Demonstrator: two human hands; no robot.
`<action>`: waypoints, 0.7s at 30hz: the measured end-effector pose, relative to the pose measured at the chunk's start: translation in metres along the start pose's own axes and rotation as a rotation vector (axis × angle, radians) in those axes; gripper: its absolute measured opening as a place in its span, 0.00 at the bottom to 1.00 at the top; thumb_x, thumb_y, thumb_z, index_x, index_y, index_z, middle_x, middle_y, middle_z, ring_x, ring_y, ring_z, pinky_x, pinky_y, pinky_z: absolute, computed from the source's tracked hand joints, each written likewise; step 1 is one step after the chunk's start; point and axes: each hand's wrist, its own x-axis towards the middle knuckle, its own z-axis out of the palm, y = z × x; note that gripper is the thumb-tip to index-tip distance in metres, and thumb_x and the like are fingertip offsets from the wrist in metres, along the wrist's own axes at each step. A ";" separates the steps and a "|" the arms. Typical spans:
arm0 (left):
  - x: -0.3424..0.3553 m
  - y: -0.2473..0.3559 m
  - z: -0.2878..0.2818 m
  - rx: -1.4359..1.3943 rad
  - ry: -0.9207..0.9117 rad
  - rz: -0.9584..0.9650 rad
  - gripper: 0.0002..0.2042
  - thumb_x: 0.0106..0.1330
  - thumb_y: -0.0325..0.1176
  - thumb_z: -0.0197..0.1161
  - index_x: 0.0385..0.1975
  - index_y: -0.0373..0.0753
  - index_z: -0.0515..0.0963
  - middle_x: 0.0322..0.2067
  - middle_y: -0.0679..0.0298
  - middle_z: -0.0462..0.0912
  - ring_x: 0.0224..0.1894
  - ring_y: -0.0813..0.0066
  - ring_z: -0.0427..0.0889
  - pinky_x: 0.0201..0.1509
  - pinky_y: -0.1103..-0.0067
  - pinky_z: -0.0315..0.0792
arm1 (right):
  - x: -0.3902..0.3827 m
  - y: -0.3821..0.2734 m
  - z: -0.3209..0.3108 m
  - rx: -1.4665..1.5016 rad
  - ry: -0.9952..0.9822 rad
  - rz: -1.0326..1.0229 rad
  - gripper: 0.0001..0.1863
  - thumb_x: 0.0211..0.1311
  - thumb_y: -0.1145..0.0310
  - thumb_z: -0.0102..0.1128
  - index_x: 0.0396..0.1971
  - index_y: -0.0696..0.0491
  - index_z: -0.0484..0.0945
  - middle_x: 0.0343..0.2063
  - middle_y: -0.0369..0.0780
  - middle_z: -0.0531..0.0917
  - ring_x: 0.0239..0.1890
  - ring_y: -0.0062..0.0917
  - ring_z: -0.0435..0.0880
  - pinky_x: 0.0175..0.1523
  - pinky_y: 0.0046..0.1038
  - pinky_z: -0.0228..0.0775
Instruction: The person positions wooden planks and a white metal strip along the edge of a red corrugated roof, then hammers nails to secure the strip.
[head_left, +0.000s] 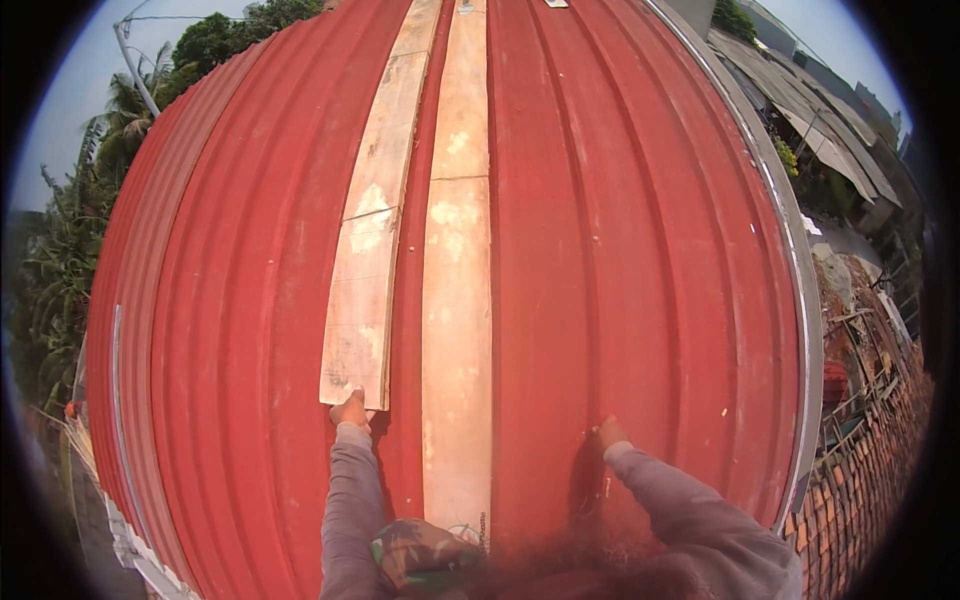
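Left hand (350, 409) on plank (366, 240) end, plank running lengthwise up roof (620, 250)

On the red corrugated roof (620, 250), two long wooden boards lie side by side up the middle: the left board (372, 230) ends short, with the left hand (350, 408) at its near end, and the right board (457, 280) runs down toward the near edge. Left of the boards, bare ribbed sheeting stretches to the roof's left edge. Right of them, the sheeting lies open to the metal edge strip (805, 300), with only the right hand (610, 432) resting on it.
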 end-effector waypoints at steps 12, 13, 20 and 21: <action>0.055 0.024 0.093 0.281 -0.119 -0.013 0.25 0.68 0.28 0.68 0.61 0.19 0.72 0.53 0.46 0.83 0.48 0.59 0.87 0.48 0.65 0.88 | -0.003 0.002 -0.006 0.032 -0.013 0.035 0.23 0.77 0.58 0.62 0.59 0.60 0.71 0.55 0.56 0.86 0.62 0.50 0.84 0.63 0.47 0.78; 0.059 0.019 0.090 0.308 -0.167 -0.007 0.26 0.68 0.30 0.69 0.61 0.19 0.72 0.51 0.47 0.83 0.46 0.60 0.87 0.46 0.66 0.87 | 0.001 0.004 -0.005 0.031 -0.011 0.025 0.24 0.77 0.58 0.61 0.60 0.60 0.71 0.55 0.56 0.86 0.63 0.50 0.84 0.63 0.47 0.78; 0.002 -0.011 0.030 0.486 -0.166 -0.058 0.34 0.71 0.43 0.71 0.67 0.25 0.68 0.45 0.51 0.84 0.36 0.65 0.86 0.34 0.71 0.84 | 0.030 0.013 0.024 0.003 0.003 -0.022 0.24 0.75 0.57 0.63 0.60 0.58 0.73 0.56 0.53 0.86 0.62 0.47 0.85 0.63 0.46 0.79; -0.014 -0.014 0.015 0.514 -0.209 -0.088 0.34 0.71 0.44 0.71 0.67 0.26 0.69 0.46 0.52 0.84 0.37 0.65 0.86 0.34 0.71 0.84 | 0.045 0.019 0.035 -0.015 0.026 -0.008 0.24 0.75 0.56 0.64 0.60 0.58 0.73 0.57 0.52 0.86 0.62 0.47 0.86 0.63 0.45 0.80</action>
